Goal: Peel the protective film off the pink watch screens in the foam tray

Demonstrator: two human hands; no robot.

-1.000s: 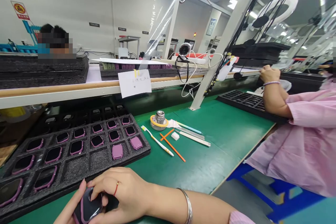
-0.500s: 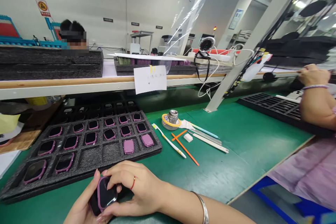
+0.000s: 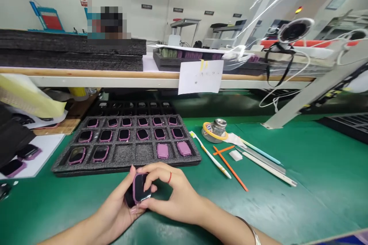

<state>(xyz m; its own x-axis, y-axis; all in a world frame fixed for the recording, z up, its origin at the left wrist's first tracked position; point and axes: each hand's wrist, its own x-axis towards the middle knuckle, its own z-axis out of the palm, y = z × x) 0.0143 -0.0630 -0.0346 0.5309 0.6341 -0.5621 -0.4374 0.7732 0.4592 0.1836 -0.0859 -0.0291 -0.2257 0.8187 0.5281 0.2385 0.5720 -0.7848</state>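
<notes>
The left hand (image 3: 115, 195) and right hand (image 3: 175, 195) were clamped together on a black watch with a pink rim (image 3: 141, 188), between them. It could slip and drop on the green worktop (image 3: 316, 206) if the fingers eased. The black foam tray (image 3: 126, 169), at twelve o'clock, sat nearer the middle of the view than before.

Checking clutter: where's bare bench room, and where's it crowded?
Bare green mat lies right of the white strip and beside the left hand, below the foam tray. Crowded around the pink watch in the right hand, the toothbrush and orange sticks.
</notes>
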